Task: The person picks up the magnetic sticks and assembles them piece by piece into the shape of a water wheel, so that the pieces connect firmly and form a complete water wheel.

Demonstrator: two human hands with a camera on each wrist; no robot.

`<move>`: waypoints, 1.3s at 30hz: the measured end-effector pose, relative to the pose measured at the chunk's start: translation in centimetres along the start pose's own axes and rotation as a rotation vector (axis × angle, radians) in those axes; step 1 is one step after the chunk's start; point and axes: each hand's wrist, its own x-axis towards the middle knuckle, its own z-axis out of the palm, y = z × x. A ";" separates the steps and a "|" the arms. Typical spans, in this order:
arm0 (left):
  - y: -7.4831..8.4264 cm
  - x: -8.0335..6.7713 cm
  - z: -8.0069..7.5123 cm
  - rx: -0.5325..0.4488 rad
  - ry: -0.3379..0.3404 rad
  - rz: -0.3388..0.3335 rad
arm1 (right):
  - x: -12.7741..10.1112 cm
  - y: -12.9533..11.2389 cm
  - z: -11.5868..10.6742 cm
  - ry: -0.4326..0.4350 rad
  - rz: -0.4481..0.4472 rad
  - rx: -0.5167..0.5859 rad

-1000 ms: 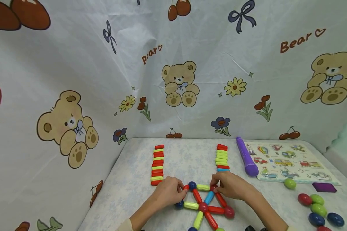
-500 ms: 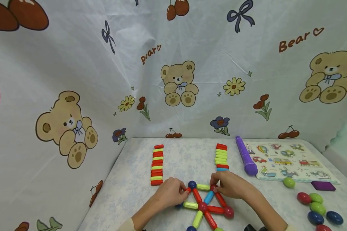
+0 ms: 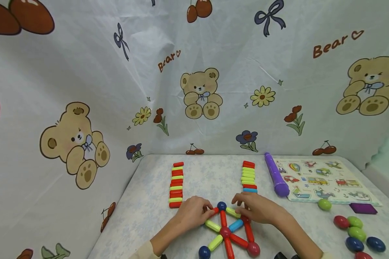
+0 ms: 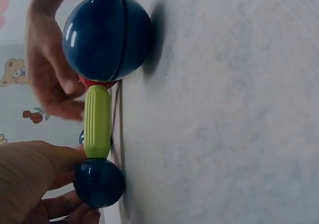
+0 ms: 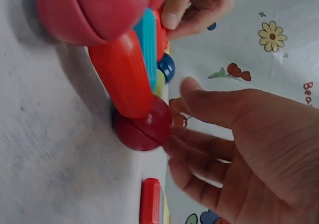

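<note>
Sticks and balls form a flat star [image 3: 227, 232] on the table [image 3: 142, 212], and it has just turned: its top blue ball [image 3: 221, 206] now sits further right and lower spokes have swung. The left hand [image 3: 191, 214] pinches a red stick [image 3: 215, 210] at the star's left edge. The right hand [image 3: 257, 208], fingers loosened, rests at a red ball [image 5: 144, 127] on the right edge. Beyond the fingertips lie two stick rows [image 3: 176, 185], farther right a purple pen [image 3: 275, 178]. Likely they are repositioning the figure.
</note>
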 end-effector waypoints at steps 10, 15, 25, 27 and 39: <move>-1.0 -0.2 -1.8 0.069 0.078 -0.040 | 0.6 -0.6 1.8 0.025 -0.174 -0.176; -3.4 -1.7 -3.3 0.108 0.168 -0.107 | 0.7 -0.4 1.7 0.049 -0.162 -0.182; -6.2 -4.0 -3.4 0.260 0.243 -0.154 | 0.4 -0.3 1.0 0.102 -0.116 -0.187; -6.2 -4.2 -3.4 0.256 0.238 -0.156 | 0.4 -0.3 0.9 0.118 -0.097 -0.189; -5.0 -4.2 -3.3 0.245 0.194 -0.162 | 0.3 0.3 0.8 0.148 -0.069 -0.168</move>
